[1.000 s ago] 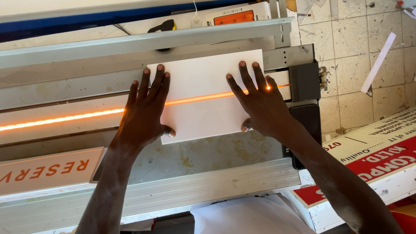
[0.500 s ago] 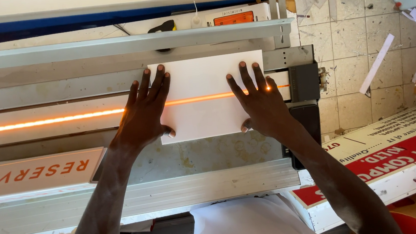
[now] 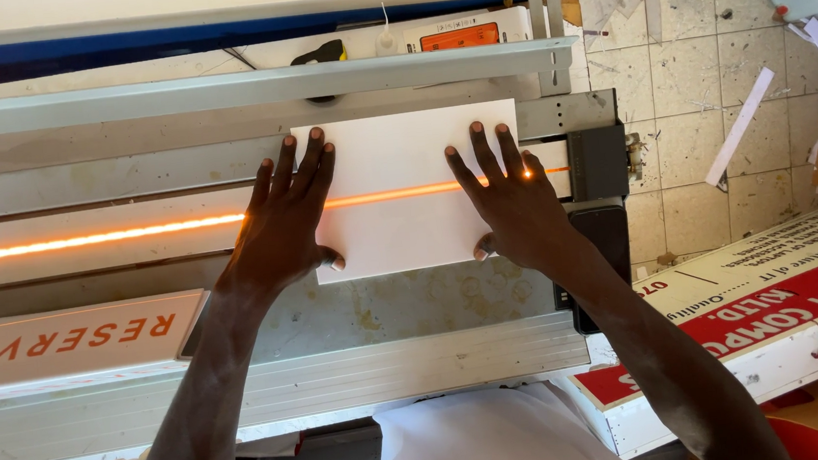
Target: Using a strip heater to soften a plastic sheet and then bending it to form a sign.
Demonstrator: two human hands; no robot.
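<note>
A glowing orange heating line (image 3: pixel 84 238) crosses the grey metal bench (image 3: pixel 415 303), partly hidden under the flat white plastic sheet (image 3: pixel 404 176). The left hand (image 3: pixel 280 226) and right hand (image 3: pixel 515 206) lie spread flat on the sheet, covering its lower corners. A black end box (image 3: pixel 598 164) sits just right.

The white sheet (image 3: pixel 399 167) under my palms is a plain, blank rectangle lying flat on the machine bed (image 3: pixel 415 303), close to its right end. A glowing orange line crosses its middle from side to side.
</note>
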